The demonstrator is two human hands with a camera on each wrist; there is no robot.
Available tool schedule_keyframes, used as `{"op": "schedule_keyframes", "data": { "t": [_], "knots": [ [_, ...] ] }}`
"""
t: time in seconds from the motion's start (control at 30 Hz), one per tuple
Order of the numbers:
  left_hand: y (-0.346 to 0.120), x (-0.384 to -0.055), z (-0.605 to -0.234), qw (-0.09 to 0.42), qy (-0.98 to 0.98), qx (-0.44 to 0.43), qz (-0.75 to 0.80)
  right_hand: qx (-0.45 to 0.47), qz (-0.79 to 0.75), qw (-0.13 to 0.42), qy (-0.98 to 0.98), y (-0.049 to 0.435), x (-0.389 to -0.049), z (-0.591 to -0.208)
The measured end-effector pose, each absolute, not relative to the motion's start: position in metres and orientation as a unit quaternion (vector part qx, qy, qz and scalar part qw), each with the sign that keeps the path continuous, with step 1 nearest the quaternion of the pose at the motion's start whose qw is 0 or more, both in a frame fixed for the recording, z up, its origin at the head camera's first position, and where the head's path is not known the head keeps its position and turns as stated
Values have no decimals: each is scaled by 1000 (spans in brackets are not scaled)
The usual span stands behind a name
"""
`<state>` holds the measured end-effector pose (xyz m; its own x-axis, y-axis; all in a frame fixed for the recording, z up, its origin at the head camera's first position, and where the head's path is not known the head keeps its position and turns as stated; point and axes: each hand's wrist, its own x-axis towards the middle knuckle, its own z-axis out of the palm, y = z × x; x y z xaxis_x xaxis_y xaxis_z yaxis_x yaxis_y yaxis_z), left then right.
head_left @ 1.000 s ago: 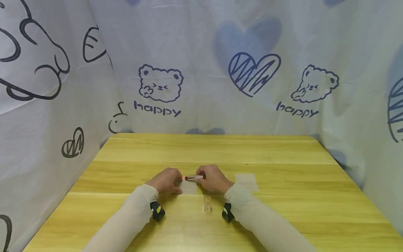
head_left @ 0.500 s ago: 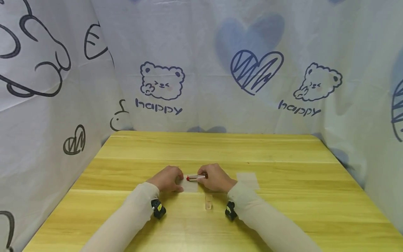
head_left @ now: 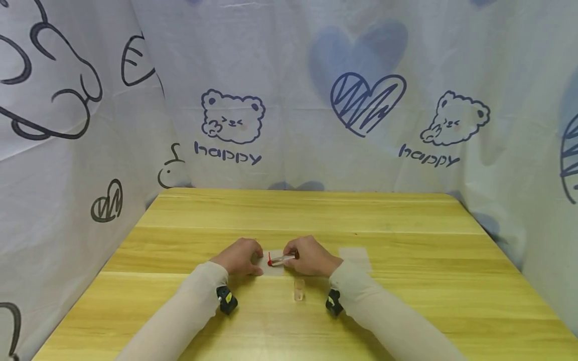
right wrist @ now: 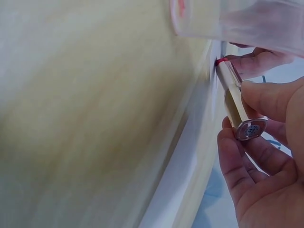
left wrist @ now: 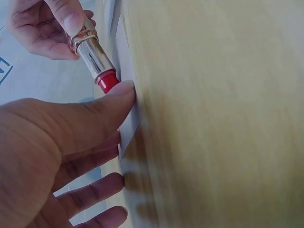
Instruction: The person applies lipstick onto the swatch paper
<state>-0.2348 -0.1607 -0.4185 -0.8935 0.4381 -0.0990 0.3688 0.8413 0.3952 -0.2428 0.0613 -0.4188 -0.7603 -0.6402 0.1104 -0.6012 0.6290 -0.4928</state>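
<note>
My right hand point(head_left: 311, 256) pinches a lipstick point(head_left: 282, 259) with a metallic case between thumb and fingers. Its red tip meets a white square of paper point(head_left: 276, 271), where a short red line point(head_left: 269, 256) runs up from the tip. In the right wrist view, the round base of the lipstick point(right wrist: 237, 107) faces the camera. On the paper's left side rests my left hand point(head_left: 239, 257), thumb and fingers spread apart. The left wrist view shows the left thumb point(left wrist: 107, 107) in front of the red tip, partly hiding the paper.
A clear lipstick cap point(head_left: 299, 291) stands on the wooden table point(head_left: 253, 326) nearer my body, between the wrists. Another white paper square point(head_left: 355, 259) lies to the right, beside the right wrist. White printed cloth point(head_left: 293, 125) hangs behind the table and at both sides.
The lipstick tip has moved down the paper toward me, and a red line now shows above it. The right hand has tilted slightly; the left hand stays on the paper.
</note>
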Motion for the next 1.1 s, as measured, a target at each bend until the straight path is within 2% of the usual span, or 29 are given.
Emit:
{"op": "schedule_keyframes", "data": {
  "t": [0.67,1.1],
  "knots": [
    [-159,-234,-419,92,955,203,194,-377,-246,82,889,64,-235,-411],
    [-160,-238,-424,93,955,205,191,-380,-240,81,890,65,-236,-411]
  ]
}}
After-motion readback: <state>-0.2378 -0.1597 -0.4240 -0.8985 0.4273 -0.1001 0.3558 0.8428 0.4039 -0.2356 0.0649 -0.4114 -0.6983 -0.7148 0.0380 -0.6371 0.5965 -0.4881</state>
